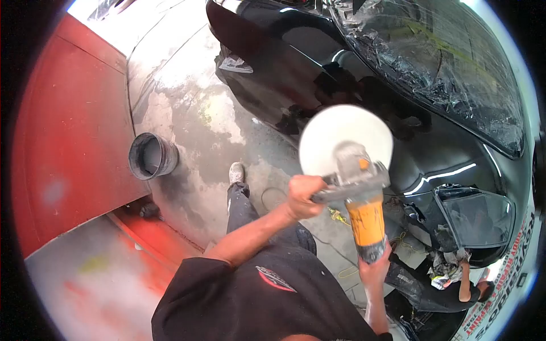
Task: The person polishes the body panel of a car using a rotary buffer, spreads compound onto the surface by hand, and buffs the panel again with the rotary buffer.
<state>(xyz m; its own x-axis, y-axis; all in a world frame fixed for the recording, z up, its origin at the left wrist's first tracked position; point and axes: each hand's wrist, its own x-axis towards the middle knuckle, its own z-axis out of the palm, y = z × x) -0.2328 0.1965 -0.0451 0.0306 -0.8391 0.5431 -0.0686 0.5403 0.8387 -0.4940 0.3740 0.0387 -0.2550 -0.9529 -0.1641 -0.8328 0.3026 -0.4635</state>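
Observation:
I hold an orange and grey polisher (367,220) out in front of me with both hands. Its round white pad (327,128) overlaps the side of a glossy black car (273,51); whether pad and paint touch, I cannot tell. My left hand (305,196) is wrapped round the dark side handle near the tool's head. Lower down, my right hand (375,264) grips the rear end of the body, its fingers partly hidden behind it.
Plastic film covers the windshield (438,57). A dark bucket (152,156) stands on the stained floor (193,136) beside a red panel (79,125). Cords lie near my feet. At right, another person (438,292) crouches by an open car door (478,219), holding crumpled material.

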